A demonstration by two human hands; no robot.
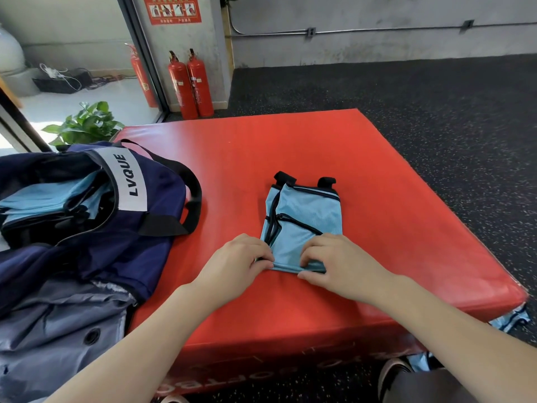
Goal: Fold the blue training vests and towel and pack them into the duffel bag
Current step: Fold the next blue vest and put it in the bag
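one red mat [290, 158] is seen, with one navy duffel bag [87, 228] lying unzipped on its left side and light-blue folded fabric stacked inside, count not readable. one folded blue vest [302, 219] lies near the mat's middle, just right of the bag, and two red extinguishers [190, 85] stand behind. the vest's near edge is pinched by both hands, left hand [235, 263] and right hand [337, 263], fingers curled on the fabric.
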